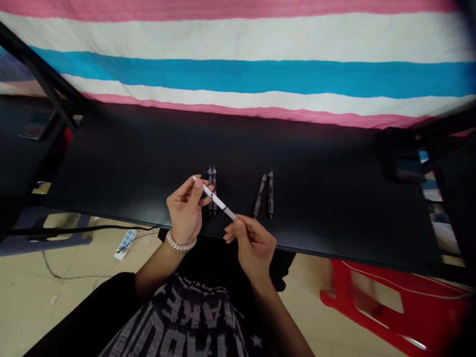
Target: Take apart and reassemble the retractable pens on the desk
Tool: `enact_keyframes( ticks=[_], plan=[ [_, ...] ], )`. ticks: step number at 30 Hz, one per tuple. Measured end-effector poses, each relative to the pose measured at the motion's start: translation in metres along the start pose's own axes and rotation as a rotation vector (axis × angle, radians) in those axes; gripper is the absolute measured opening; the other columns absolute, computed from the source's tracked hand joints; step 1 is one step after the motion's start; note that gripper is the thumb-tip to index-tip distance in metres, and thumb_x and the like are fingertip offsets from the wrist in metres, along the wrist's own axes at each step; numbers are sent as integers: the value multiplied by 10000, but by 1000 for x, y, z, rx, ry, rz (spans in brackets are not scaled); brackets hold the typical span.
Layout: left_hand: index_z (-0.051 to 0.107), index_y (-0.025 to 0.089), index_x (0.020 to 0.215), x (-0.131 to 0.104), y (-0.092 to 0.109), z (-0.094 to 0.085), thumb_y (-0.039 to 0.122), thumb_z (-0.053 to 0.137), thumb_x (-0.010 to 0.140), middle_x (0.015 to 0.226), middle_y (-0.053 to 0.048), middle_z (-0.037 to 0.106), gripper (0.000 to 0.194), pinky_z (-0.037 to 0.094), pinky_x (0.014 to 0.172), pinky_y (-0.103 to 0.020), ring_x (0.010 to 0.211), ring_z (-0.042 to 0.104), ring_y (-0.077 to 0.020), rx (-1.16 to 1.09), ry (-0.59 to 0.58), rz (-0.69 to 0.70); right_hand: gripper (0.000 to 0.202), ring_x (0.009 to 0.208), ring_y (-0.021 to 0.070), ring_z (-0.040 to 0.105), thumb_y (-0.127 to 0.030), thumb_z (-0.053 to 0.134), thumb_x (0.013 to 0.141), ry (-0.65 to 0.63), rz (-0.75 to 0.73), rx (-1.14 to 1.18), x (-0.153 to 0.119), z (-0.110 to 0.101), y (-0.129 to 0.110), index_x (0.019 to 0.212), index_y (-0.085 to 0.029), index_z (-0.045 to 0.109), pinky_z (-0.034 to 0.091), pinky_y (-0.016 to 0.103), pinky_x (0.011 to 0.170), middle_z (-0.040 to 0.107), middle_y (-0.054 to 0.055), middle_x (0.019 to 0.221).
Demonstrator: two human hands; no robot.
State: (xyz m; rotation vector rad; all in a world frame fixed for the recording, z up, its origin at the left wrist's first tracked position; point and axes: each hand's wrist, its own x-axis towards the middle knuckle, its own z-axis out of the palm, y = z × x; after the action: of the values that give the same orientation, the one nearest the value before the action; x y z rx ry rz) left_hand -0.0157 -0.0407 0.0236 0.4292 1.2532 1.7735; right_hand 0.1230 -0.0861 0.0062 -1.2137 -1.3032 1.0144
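Note:
A white pen (218, 202) with a grey section slants between both hands above the table's near edge. My left hand (187, 208), with a coiled bracelet at the wrist, pinches its upper left end between thumb and fingers. At the lower right end, my right hand (254, 244) grips it, thumb and index finger closed. Two dark pens (214, 173) lie side by side just behind my left hand, partly hidden by it. To the right, two more dark pens, one tilted (260, 195) and one nearly straight (270, 193), lie on the black table.
The black table (334, 198) runs below a striped curtain (238, 77). A dark phone-like object (405, 156) sits at the table's right end. Below are a red plastic stool (416, 307) on the right and a white-blue power strip (125, 244) with cables on the left.

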Motion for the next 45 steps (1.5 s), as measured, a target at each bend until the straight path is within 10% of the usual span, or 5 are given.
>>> enact_keyframes(
  ticks=[7,19,26,35,45],
  plan=[
    [780,184,924,0,1,-4,326,838,755,826,-30,759,228,631,623,-218,705,742,-122,-6,100,6,451,744,153,765,3,735,818,183,-553,-349,-8,1,8,1169,-279,743,678,258,720,796,24,938],
    [775,204,948,-3,3,-2,338,821,776,843,-22,758,223,621,629,-208,723,738,-114,11,82,26,257,696,161,760,-221,683,918,4,-59,-82,-4,7,-6,1172,-240,719,681,311,646,786,39,920],
    [777,192,923,6,4,-8,341,834,764,828,-18,749,225,625,656,-215,716,730,-110,-17,152,18,327,752,184,774,-59,709,867,183,-458,-351,-8,8,-5,1093,-288,765,701,329,709,798,29,981],
    [769,206,949,-1,2,-1,349,822,783,859,-16,744,226,622,664,-205,743,726,-102,-24,110,-17,439,802,199,785,-24,706,856,174,-591,-435,-3,6,4,1195,-302,722,701,323,696,797,27,1047],
    [764,212,937,-2,-3,2,370,828,769,852,-17,736,240,621,662,-202,742,722,-104,0,63,-27,305,721,171,780,-197,675,931,91,-207,-269,-4,6,1,1227,-266,696,684,290,691,803,12,908]
  ],
)
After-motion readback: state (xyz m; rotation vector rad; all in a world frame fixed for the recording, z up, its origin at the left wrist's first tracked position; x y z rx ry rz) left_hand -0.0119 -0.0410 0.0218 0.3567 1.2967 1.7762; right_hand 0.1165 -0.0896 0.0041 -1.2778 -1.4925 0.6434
